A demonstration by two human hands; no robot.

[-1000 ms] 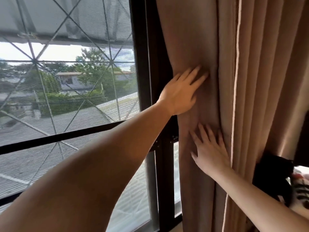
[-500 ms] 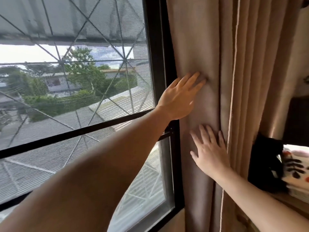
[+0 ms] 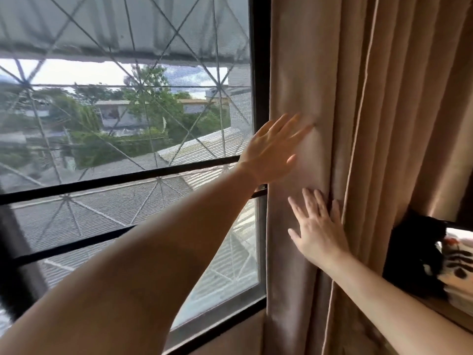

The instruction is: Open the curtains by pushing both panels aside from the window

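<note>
A beige curtain panel (image 3: 384,98) hangs bunched in folds at the right side of the window (image 3: 122,124), its left edge just past the black frame. My left hand (image 3: 271,149) lies flat against the panel's left fold at mid height, fingers spread and pointing right. My right hand (image 3: 317,231) presses flat on the same fold lower down, fingers up. Neither hand grips the cloth. Only this one panel is in view.
The black window frame (image 3: 259,98) stands upright beside the curtain, with a crossbar (image 3: 115,180) and a diamond-pattern grille behind the glass. A black object (image 3: 412,254) and a patterned cloth (image 3: 458,267) sit on a wooden ledge at the right.
The curtain's edge has shifted right, uncovering more of the window and its frame. Both hands stay flat on the cloth, and the view has swung slightly.
</note>
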